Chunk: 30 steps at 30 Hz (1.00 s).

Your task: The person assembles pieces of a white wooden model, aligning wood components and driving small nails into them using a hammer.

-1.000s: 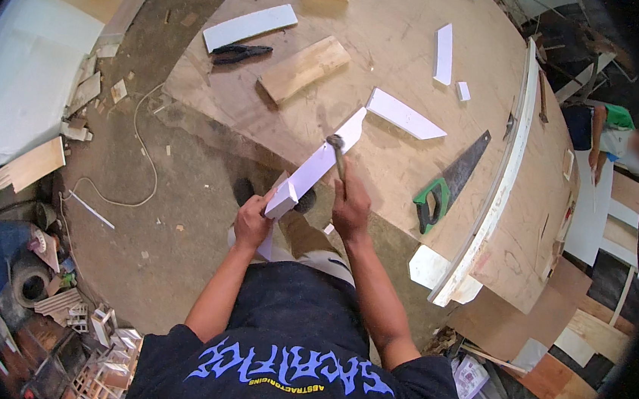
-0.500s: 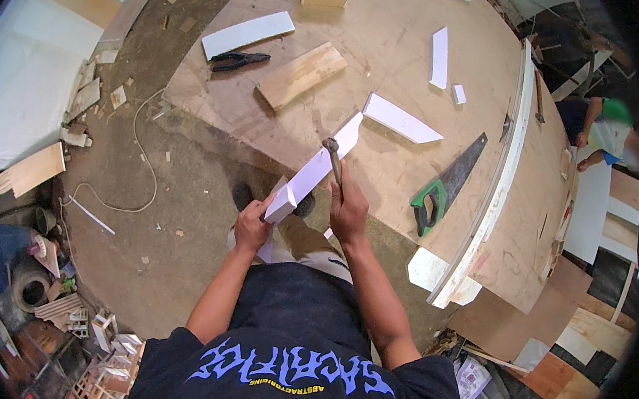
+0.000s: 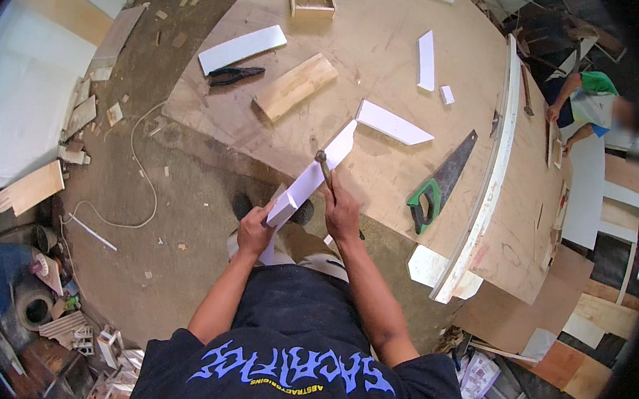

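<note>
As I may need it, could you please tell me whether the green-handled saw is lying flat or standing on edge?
Flat: the saw lies on the tabletop with its blade broad side up.

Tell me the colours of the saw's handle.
The saw's handle is green and black, seen best in the head view.

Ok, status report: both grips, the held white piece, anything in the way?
Left grip holding white piece; right grip holding hammer, head over the piece, contact unclear. Piece angled toward table; another white board near its far end.
</note>
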Each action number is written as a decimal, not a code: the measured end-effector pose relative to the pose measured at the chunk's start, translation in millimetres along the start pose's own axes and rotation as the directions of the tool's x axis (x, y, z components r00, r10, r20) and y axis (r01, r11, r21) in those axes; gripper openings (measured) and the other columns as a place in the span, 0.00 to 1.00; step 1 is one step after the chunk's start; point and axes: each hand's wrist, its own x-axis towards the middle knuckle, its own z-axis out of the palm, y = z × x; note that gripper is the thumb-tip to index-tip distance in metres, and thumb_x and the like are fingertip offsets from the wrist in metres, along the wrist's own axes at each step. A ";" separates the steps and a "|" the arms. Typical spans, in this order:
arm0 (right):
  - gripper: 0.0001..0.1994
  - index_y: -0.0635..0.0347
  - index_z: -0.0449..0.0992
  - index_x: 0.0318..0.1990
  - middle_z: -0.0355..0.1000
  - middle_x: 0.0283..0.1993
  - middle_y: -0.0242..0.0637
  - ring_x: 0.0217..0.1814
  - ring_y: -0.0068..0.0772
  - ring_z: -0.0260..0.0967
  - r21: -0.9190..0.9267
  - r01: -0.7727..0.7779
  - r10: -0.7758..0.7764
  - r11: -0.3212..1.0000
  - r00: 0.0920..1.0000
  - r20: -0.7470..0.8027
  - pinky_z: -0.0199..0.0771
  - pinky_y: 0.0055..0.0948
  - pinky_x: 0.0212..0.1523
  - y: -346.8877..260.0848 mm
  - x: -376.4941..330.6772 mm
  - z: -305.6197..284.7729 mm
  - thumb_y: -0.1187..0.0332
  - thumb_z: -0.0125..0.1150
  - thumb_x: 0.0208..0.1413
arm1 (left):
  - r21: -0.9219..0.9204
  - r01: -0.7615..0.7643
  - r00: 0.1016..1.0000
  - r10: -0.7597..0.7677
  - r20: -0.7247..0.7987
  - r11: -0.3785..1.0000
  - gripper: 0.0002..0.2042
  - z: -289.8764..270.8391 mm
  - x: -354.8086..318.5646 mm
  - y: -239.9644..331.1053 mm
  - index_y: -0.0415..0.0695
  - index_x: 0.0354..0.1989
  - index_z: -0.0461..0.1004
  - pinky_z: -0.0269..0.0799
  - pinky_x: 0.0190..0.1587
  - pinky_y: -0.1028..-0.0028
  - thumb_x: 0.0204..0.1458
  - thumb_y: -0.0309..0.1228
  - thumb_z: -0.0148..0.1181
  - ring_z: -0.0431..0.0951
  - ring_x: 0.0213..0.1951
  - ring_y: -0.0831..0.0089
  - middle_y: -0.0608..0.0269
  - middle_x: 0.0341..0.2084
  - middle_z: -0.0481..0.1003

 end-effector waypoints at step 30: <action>0.28 0.61 0.66 0.70 0.69 0.53 0.54 0.56 0.59 0.69 0.019 -0.326 0.308 0.945 0.871 -0.382 0.71 0.51 0.55 13.0 -2.2 43.8 0.70 0.60 0.63 | -0.003 -0.113 0.979 0.111 -0.172 0.994 0.22 -95.8 1.5 6.3 0.38 0.33 0.80 0.76 0.36 0.54 0.58 0.50 0.70 0.83 0.32 0.46 0.45 0.28 0.80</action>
